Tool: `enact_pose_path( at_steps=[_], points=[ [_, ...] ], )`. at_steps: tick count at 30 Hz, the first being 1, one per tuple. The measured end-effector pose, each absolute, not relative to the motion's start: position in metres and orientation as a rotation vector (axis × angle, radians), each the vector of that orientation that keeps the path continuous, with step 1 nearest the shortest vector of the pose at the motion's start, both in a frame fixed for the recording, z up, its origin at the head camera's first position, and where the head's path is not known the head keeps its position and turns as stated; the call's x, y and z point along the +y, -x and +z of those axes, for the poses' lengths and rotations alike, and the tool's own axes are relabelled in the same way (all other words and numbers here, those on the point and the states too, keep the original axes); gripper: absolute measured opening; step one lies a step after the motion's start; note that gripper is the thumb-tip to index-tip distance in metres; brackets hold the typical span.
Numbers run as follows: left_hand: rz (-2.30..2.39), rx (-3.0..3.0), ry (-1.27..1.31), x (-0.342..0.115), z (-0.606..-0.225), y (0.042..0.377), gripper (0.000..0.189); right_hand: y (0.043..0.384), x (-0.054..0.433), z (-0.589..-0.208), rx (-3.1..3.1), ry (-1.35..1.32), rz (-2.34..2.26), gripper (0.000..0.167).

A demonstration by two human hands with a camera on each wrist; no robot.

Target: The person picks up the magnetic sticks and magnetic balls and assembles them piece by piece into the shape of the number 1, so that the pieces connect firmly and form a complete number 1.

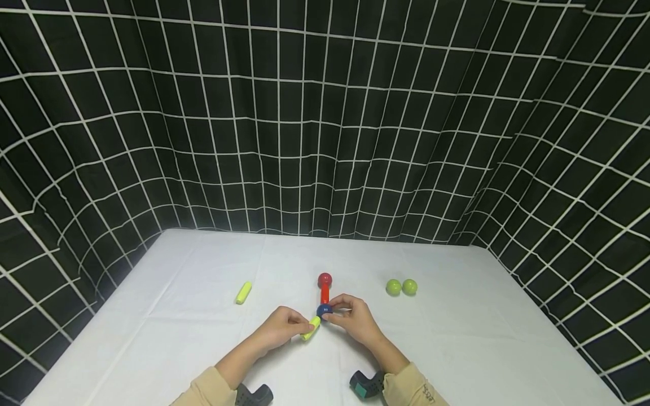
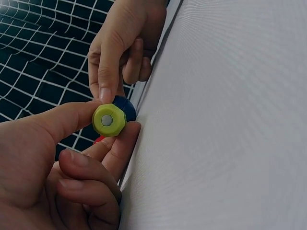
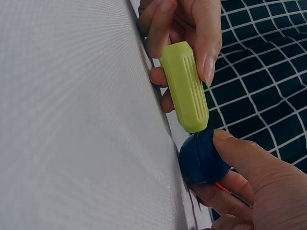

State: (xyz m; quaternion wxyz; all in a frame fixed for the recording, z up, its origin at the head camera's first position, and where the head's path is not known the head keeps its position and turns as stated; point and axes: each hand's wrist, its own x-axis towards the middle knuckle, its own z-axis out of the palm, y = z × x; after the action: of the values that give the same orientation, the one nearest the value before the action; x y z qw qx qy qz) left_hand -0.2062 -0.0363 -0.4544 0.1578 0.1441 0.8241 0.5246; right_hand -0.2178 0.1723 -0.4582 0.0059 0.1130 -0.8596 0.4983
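Note:
My left hand (image 1: 283, 329) pinches a ribbed yellow-green magnetic rod (image 3: 186, 88) between thumb and fingers. A silvery disc shows in the rod's near end in the left wrist view. The far end meets a blue ball (image 3: 204, 158), which my right hand (image 1: 356, 321) holds between thumb and fingertips. From the blue ball a red rod (image 1: 325, 294) runs away from me to a red ball (image 1: 325, 279). In the head view these pieces form a bent chain low over the white table.
A second yellow-green rod (image 1: 244, 292) lies on the white table (image 1: 203, 259) to the left. Two green balls (image 1: 393, 287) sit side by side at the right. Dark grid-patterned curtain (image 1: 315, 113) surrounds the table's back and sides.

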Motion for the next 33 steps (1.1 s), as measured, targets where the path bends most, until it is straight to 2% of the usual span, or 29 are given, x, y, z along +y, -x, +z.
enact_pose_path(
  at_steps=[33],
  points=[
    [1.518, 2.349, -0.422, -0.0354, -0.4573, 0.2086, 0.032, 0.2150, 0.1720, -0.4555, -2.681, -0.358, 1.614, 0.032]
  ],
)
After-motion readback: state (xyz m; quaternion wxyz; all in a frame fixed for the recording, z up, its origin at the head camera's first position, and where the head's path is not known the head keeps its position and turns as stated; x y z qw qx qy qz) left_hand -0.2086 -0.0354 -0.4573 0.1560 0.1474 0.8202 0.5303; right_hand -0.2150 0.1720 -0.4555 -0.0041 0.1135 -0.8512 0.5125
